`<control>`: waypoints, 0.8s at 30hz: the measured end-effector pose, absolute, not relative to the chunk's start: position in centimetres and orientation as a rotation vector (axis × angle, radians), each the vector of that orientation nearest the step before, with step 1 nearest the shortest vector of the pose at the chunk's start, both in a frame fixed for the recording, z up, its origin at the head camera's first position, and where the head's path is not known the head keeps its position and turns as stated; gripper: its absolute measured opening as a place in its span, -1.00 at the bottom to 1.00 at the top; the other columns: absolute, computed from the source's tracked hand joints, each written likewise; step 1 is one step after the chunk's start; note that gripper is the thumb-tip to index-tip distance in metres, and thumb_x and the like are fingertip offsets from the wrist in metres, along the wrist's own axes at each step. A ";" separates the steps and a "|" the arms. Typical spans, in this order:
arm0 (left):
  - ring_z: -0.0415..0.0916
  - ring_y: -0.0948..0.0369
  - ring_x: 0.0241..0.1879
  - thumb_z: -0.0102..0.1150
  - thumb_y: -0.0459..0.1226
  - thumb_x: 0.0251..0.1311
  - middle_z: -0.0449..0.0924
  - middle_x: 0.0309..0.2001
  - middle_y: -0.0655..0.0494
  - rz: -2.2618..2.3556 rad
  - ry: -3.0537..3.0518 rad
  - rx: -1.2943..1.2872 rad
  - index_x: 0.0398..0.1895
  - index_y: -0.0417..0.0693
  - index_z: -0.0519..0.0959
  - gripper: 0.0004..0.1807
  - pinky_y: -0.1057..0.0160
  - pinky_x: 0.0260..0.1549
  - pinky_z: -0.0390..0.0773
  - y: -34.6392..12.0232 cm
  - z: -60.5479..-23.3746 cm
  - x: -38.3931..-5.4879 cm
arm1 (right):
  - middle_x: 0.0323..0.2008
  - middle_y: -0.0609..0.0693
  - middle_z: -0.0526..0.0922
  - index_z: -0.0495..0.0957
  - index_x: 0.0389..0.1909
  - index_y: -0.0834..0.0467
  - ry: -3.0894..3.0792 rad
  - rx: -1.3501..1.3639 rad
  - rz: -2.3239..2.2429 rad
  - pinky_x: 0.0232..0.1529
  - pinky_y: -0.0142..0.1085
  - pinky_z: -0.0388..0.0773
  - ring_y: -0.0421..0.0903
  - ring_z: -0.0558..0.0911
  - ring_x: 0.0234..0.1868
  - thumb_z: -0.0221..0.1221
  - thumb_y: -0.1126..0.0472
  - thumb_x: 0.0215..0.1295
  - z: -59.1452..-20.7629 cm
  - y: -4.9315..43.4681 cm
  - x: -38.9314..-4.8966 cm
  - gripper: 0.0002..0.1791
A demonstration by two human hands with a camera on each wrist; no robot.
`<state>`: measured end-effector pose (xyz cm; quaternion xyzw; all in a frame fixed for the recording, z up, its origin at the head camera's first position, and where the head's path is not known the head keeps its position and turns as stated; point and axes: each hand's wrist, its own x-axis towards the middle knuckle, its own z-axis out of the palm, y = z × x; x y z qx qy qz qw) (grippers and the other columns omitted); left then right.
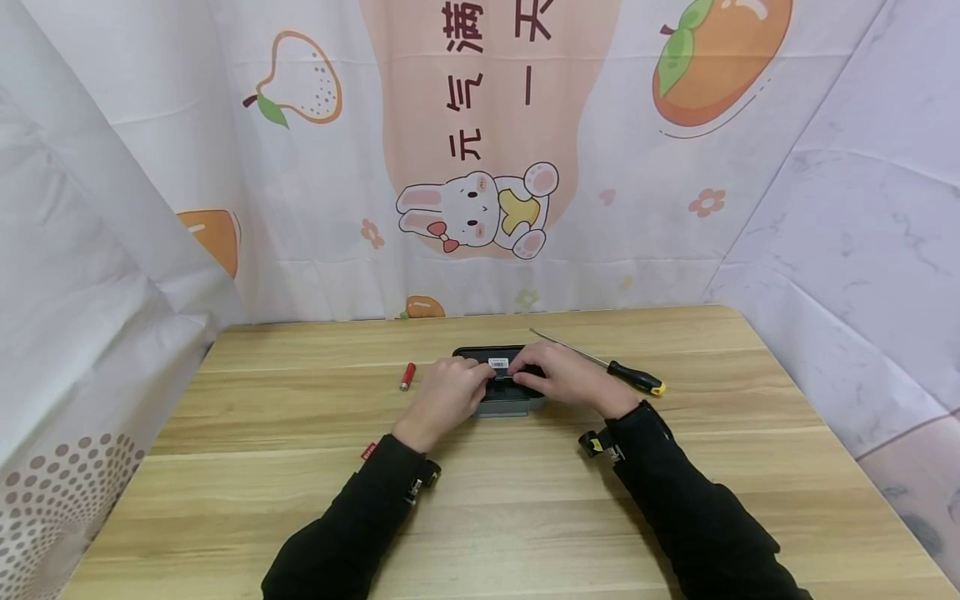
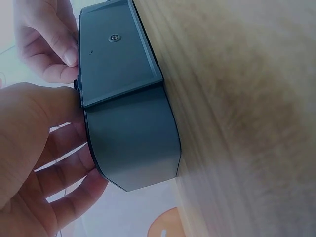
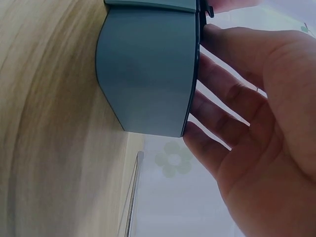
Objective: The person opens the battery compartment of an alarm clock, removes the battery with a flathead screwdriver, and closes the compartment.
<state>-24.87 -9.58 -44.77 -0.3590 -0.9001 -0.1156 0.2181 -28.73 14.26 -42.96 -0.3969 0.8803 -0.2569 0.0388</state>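
A dark grey box-shaped device point(image 1: 502, 408) lies on the wooden table with its black side up, bearing a white barcode label point(image 1: 498, 363). A flat lip with one screw point(image 2: 114, 38) runs along its near side. My left hand point(image 1: 448, 392) bends its fingers down onto the black side from the left. From the right, my right hand point(image 1: 558, 372) brings thumb and index finger close to the left fingertips, just below the label. A small black hooked piece point(image 3: 210, 9) sticks up beside the right thumb. I cannot tell what the fingertips pinch there.
Left of the device lies a red battery point(image 1: 407, 377). A screwdriver point(image 1: 633, 377) with a black and yellow handle lies to the right, its shaft pointing back past the right hand. Printed white curtains point(image 1: 315, 208) hang behind the table's far edge.
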 end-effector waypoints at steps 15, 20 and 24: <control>0.63 0.17 -0.34 0.26 -0.43 0.27 0.71 -0.32 0.09 -0.341 -2.522 -0.967 -0.21 -0.09 0.73 -0.87 0.17 -0.26 0.62 -9.4 -44.6 -24.6 | -0.05 -0.09 0.67 0.69 -0.03 0.03 2.685 -1.212 -0.791 0.06 -0.18 0.55 -0.15 0.62 0.02 0.21 0.23 0.47 -43.1 14.4 -28.9 -0.84; 0.63 0.16 -0.35 0.29 -0.42 0.24 0.69 -0.34 0.09 -0.322 -2.530 -0.971 -0.22 -0.09 0.74 -0.88 0.18 -0.27 0.62 -9.4 -44.6 -24.6 | -0.04 -0.08 0.67 0.69 -0.04 0.04 2.678 -1.221 -0.792 0.07 -0.17 0.55 -0.14 0.62 0.03 0.21 0.23 0.47 -43.1 14.4 -28.9 -0.85; 0.64 0.17 -0.34 0.30 -0.41 0.24 0.69 -0.34 0.11 -0.323 -2.521 -0.977 -0.22 -0.07 0.75 -0.88 0.18 -0.26 0.62 -9.4 -44.6 -24.7 | -0.04 -0.08 0.67 0.69 -0.04 0.04 2.678 -1.227 -0.795 0.08 -0.17 0.54 -0.14 0.62 0.04 0.21 0.23 0.47 -43.1 14.4 -28.9 -0.85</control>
